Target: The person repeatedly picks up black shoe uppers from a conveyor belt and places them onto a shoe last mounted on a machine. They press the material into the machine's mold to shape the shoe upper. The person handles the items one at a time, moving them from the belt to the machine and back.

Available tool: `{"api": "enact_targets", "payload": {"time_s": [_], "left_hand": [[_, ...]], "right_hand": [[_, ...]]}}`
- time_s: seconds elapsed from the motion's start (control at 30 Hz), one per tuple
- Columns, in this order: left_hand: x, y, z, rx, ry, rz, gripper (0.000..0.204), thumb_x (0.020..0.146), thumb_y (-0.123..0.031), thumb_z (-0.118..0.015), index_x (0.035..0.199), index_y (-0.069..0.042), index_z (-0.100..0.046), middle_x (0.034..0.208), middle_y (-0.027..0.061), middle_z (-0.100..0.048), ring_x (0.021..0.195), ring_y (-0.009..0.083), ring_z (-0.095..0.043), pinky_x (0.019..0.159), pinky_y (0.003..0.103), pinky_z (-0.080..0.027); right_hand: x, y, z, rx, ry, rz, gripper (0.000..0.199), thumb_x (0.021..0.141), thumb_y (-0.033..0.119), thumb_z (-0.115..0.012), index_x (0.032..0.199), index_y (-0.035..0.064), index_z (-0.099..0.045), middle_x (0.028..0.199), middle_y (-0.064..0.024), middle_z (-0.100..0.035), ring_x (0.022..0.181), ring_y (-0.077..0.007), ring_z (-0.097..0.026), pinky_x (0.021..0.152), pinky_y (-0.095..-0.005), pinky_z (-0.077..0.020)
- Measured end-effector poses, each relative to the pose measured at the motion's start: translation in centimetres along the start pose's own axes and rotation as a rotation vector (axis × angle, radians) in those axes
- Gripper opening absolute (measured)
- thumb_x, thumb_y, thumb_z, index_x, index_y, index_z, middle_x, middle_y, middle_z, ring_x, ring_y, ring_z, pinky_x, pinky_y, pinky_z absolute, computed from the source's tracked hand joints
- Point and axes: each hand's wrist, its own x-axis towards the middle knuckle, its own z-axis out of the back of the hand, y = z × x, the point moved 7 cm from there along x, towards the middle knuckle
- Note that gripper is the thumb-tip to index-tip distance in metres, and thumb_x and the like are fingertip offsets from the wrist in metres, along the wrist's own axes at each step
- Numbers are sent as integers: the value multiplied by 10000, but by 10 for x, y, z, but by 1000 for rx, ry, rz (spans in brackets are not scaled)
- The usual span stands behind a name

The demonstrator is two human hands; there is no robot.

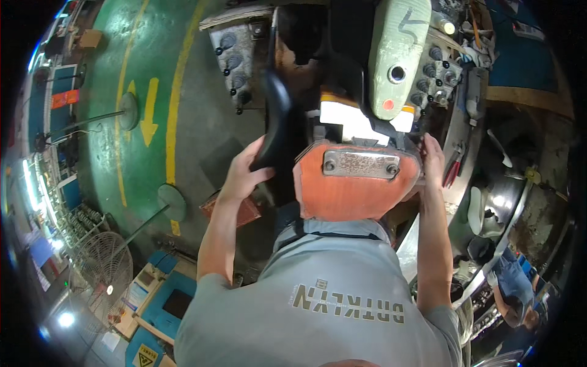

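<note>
My left hand (244, 174) is closed around the lower end of a black curved shoe-like piece (276, 116), held upright just left of a machine. My right hand (431, 160) presses against the right edge of an orange padded plate (354, 196) that carries a rusty metal bar (361, 164). Its fingertips reach up toward the machine's brightly lit working area (351, 119), and I cannot tell whether they grip anything. A pale green machine head (397, 52) hangs above that area. My grey shirt fills the lower middle.
Panels of black knobs flank the machine, left (235, 61) and right (437, 73). Red-handled pliers (452, 168) lie to the right. A round-based stand (173, 202), a floor fan (101, 269) and a yellow arrow (148, 110) mark the green floor. Another person (513, 287) works at lower right.
</note>
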Motion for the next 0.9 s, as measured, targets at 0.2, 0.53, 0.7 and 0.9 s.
{"api": "enact_targets", "payload": {"time_s": [0.2, 0.53, 0.7, 0.9], "left_hand": [[-126, -70, 48, -250, -323, -117, 814, 562, -244, -909, 1226, 66, -555, 1113, 136, -673, 979, 246, -685, 859, 348, -561], [-142, -87, -149, -365, -15, -311, 867, 554, -164, -941, 1279, 79, -531, 1196, 191, -636, 1081, 291, -643, 960, 402, -511], [-98, -42, -313, 167, 339, -8, 845, 713, -325, -864, 1326, 118, -486, 1229, 132, -618, 1144, 181, -578, 1025, 312, -408], [-63, 29, -497, 2, 635, 254, 595, 1032, -407, -409, 1401, 60, -397, 1316, 182, -551, 1148, 249, -585, 973, 360, -465]], "right_hand": [[-15, -45, 36, 264, 47, -24, 148, 980, 214, -580, 981, 66, -588, 782, 14, -546, 671, -77, -496, 595, -225, -417], [-196, 15, 51, 192, 579, 251, 414, 908, 281, -673, 1202, 50, -497, 940, -35, -542, 846, -120, -534, 767, -268, -449], [-247, 33, 107, 259, 704, 376, 1000, 843, 376, -745, 1531, 80, -83, 1360, -139, -462, 1237, -249, -482, 1029, -368, -406], [-244, 5, 247, 1363, 377, -342, 531, 934, 427, -569, 1308, 52, -530, 1221, -140, -627, 1095, -277, -629, 975, -443, -494]]}}
